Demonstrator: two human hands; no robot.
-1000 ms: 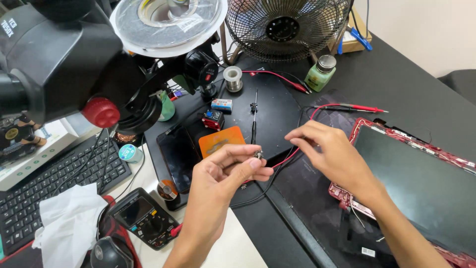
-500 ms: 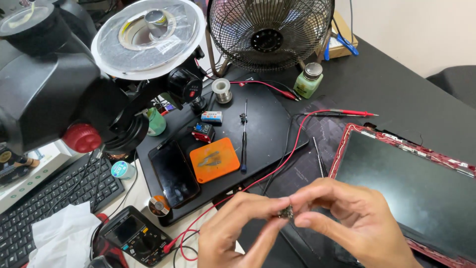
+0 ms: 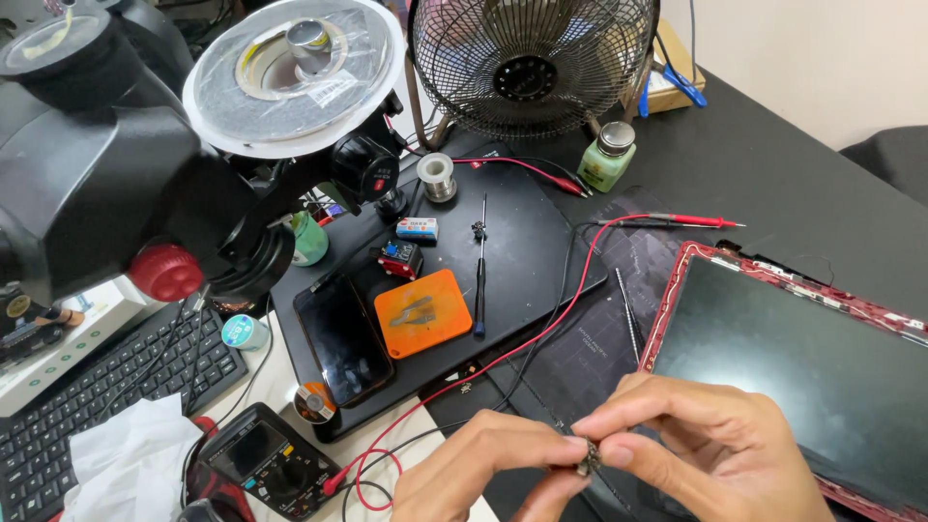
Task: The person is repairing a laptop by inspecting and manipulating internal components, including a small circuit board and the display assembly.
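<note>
My left hand [image 3: 483, 476] and my right hand [image 3: 706, 440] meet at the bottom of the view. Together their fingertips pinch a small dark metal part [image 3: 588, 458] between them. A black wire runs under the hands. Just right of them lies an opened laptop with a red frame [image 3: 677, 290] and a dark panel. A thin screwdriver [image 3: 479, 266] and an orange pad [image 3: 421, 311] lie on the black mat [image 3: 522, 242] beyond my hands.
A large microscope [image 3: 126, 164] with a ring light overhangs the left. A fan [image 3: 532, 68] stands at the back. A multimeter [image 3: 266, 462], its red lead [image 3: 541, 329] and probe [image 3: 691, 220], a dark phone [image 3: 343, 338], solder spool [image 3: 437, 176], green jar [image 3: 607, 159], keyboard [image 3: 87, 406] and tissue [image 3: 126, 464] lie about.
Both hands have drawn back from the mat and laptop edge toward me and come together at the bottom, now pinching the small part. The view has tilted downward.
</note>
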